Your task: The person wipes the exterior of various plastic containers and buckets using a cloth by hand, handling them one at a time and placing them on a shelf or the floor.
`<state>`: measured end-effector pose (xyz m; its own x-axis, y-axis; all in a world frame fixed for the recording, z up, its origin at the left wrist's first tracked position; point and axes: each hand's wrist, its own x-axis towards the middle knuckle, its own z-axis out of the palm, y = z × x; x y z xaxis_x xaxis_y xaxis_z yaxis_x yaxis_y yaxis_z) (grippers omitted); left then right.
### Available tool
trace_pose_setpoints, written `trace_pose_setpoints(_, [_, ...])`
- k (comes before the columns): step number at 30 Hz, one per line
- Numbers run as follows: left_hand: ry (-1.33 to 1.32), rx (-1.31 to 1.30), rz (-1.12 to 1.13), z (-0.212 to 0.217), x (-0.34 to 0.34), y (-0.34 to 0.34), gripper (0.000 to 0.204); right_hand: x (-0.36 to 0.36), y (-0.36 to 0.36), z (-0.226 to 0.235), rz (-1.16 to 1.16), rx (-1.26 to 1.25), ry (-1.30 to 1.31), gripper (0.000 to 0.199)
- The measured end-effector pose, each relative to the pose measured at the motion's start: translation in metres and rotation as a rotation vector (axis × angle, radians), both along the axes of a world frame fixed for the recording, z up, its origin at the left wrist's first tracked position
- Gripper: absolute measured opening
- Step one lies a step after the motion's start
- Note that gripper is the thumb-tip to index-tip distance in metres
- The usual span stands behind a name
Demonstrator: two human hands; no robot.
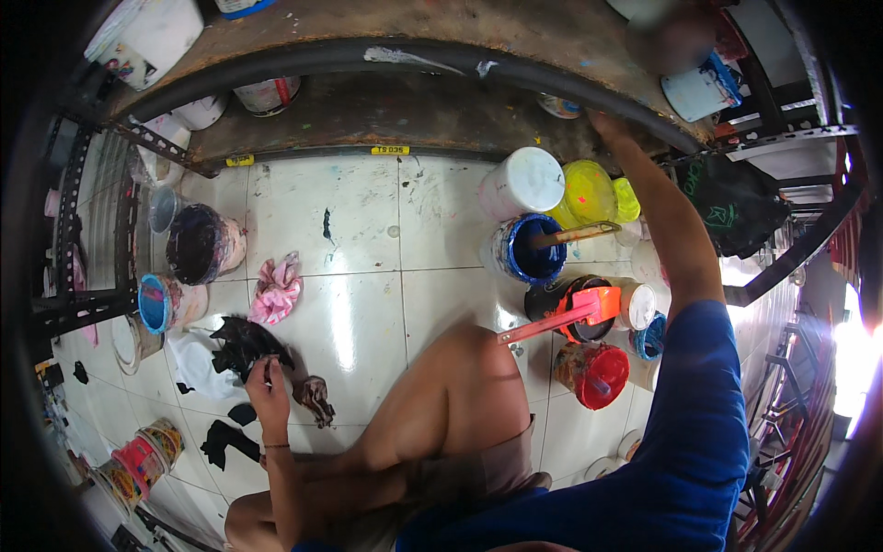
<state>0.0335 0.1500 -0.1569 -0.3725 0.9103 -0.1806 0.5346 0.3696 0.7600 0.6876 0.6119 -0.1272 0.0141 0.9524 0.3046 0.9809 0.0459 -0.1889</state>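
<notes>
- Your right hand (602,127) was at the far right of the dark lower shelf board (414,110), at the end of your stretched arm; its fingers were in shade, so I cannot tell if they were apart, together or clamped on something.
- The small, pale, round tub with coloured patches (559,108) was on this same board, just to the left of your right hand; between them a contact could not be made out.
- The upper part of this tub was hidden behind the thick, dark front tube (313,63), so its long axis could not be judged.
- Your right hand was clearly the nearer one to the tub; your left hand (267,391) was well apart, low on the left side.
- Your left fingers looked drawn together before the black, crumpled, sheet-like piece (241,342), which spread from upper left to lower right; whether they pinched it, I cannot tell.
- Near the right forearm, on its left, stood the white-lidded round pail (536,179) and the bright yellow round tub (589,193).
</notes>
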Motion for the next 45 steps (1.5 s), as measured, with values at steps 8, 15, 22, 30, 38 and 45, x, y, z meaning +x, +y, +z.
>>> trace_pose_setpoints(8, [-0.003, 0.138, -0.003, 0.015, 0.003, -0.008, 0.019, -0.174, -0.052, 0.086, 0.229, -0.458, 0.370, 0.067])
trace_pose_setpoints(15, [-0.086, 0.174, -0.003, 0.030, 0.009, -0.002, 0.017, -0.272, -0.083, 0.072, 0.391, -0.353, 0.749, 0.067])
trace_pose_setpoints(22, [-0.165, 0.358, -0.045, 0.065, 0.019, -0.006, 0.016, -0.360, -0.172, 0.103, 0.451, -0.466, 0.951, 0.063])
trace_pose_setpoints(30, [-0.089, 0.618, -0.161, 0.160, 0.037, -0.049, 0.034, -0.431, -0.357, 0.186, 0.639, -0.717, 1.129, 0.058])
trace_pose_setpoints(38, [-0.134, 0.454, 0.030, 0.072, -0.011, -0.074, 0.029, -0.471, -0.421, 0.052, 0.429, -0.362, 0.948, 0.085])
trace_pose_setpoints(45, [-0.063, 0.219, 0.144, 0.042, -0.031, -0.088, 0.034, -0.478, -0.456, 0.002, 0.321, -0.357, 0.829, 0.085])
